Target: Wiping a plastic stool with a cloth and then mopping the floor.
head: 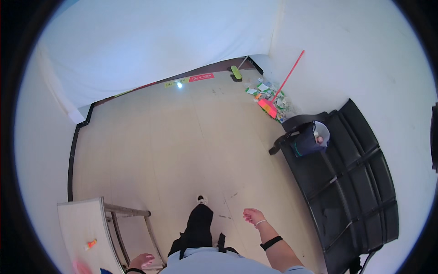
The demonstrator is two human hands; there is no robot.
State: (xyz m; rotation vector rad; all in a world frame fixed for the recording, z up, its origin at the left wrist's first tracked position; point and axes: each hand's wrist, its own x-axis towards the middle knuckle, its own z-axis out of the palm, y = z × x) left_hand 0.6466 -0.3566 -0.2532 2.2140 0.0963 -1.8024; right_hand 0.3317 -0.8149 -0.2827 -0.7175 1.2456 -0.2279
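Note:
My right hand [253, 216] hangs over the tiled floor, fingers loosely curled, nothing seen in it. Low at the left, my left hand [142, 261] is beside a white table [73, 222] with metal legs; it holds nothing, its fingers a little apart. On that table lie a small orange-and-yellow item [91, 244] and a blurred pink thing [80, 266]. One of my feet, in a white shoe [202, 199], is on the floor ahead of me.
A black bench [342, 164] along the right wall bears a dark blue bag [306, 143]. Beyond it, a broom with a red handle [288, 76] leans over a litter pile [263, 86]. A green mop head [236, 72] is at the back, near a white curtain [154, 37].

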